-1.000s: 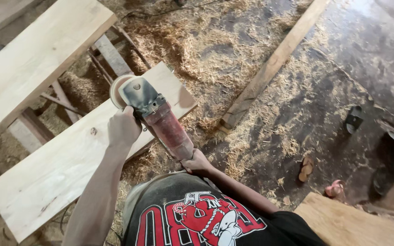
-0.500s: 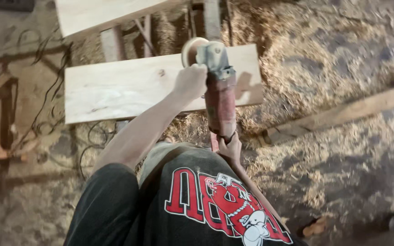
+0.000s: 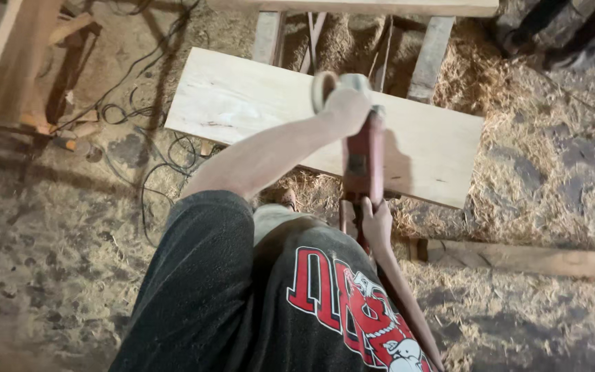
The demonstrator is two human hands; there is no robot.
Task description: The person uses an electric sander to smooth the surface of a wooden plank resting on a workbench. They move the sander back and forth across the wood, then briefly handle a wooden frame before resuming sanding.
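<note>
Both hands closed | left hand (image 3: 344,110), right hand (image 3: 376,224) grip red grinder (image 3: 363,162)

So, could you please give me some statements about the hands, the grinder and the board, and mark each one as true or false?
1. The left hand grips the front of the red angle grinder, near its disc. True.
2. The right hand is resting flat on the board. False: it holds the rear end of the grinder, close to the body.
3. The pale wooden board lies across a wooden frame. True.
4. The floor around the board is clean tile. False: wood shavings cover the ground.
5. Black cables lie on the ground at the board's left end. True.
</note>
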